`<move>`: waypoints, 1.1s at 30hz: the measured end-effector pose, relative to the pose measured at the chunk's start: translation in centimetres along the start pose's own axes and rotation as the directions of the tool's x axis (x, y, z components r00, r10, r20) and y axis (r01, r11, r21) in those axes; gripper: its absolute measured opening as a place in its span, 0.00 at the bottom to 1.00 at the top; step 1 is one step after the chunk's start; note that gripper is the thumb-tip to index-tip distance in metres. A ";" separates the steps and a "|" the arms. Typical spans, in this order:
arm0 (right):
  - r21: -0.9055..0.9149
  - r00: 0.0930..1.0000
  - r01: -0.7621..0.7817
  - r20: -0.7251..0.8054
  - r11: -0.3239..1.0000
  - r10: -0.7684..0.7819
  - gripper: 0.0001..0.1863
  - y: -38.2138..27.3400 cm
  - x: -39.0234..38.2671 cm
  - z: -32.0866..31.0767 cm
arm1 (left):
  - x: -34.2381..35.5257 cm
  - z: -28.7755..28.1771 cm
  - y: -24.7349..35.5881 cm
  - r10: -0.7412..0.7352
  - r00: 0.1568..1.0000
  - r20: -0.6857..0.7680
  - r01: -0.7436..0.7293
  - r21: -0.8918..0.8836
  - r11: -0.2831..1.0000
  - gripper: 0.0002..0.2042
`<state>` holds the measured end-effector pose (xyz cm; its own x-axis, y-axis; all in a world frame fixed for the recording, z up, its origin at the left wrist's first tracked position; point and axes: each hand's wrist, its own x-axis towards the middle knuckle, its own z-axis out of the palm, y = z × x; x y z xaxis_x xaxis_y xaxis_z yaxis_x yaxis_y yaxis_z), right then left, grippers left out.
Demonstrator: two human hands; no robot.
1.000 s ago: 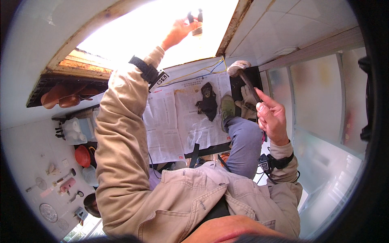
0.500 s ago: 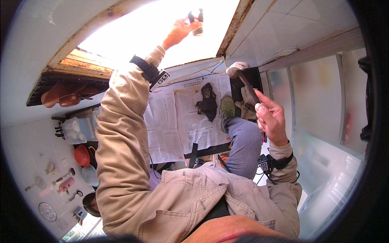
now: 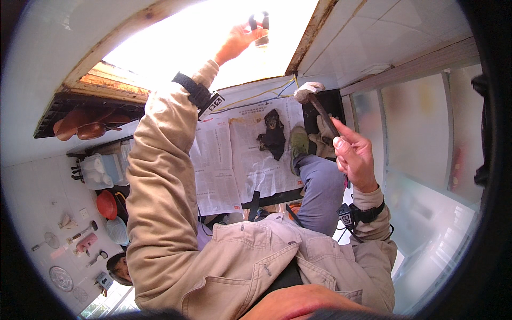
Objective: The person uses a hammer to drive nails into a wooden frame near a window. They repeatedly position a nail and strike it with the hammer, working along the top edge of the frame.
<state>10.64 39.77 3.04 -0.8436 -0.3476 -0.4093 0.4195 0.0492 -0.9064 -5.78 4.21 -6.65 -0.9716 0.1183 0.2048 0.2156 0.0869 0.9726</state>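
Note:
At the top, my left hand (image 3: 234, 44) is raised against a glaring bright opening. Its fingers are closed on a small dark two-pronged object (image 3: 260, 31); glare hides what kind it is. On the right, my right hand (image 3: 356, 160) grips a hammer (image 3: 324, 114) by its dark handle. The hammer's pale, shiny head points up and to the left, apart from the left hand. Below lies a black cloth-like piece (image 3: 273, 136) on spread newspaper (image 3: 213, 160). My shoe (image 3: 300, 143) rests beside it.
A worn wooden frame (image 3: 306, 40) borders the bright opening. Yellow and blue wires (image 3: 256, 98) run beneath it. Brown ladle-like utensils (image 3: 88, 125) are at the left, with a red bowl (image 3: 106, 205) lower down. Frosted panels (image 3: 418, 125) stand at the right.
The hammer's head has swung slightly to the left as my right hand tilts it. My left hand stays almost in place with the dark object.

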 end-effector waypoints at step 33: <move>-0.044 1.000 0.010 0.024 0.999 -0.009 0.25 0.3 0.1 0.2 | 0.1 0.2 0.3 -0.008 1.000 -0.020 0.010 0.085 0.996 0.14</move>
<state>10.78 39.58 2.77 -0.8392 -0.3703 -0.3982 0.3956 0.0868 -0.9143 -5.80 4.41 -6.35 -0.9751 0.0977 0.1989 0.2134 0.1720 0.9617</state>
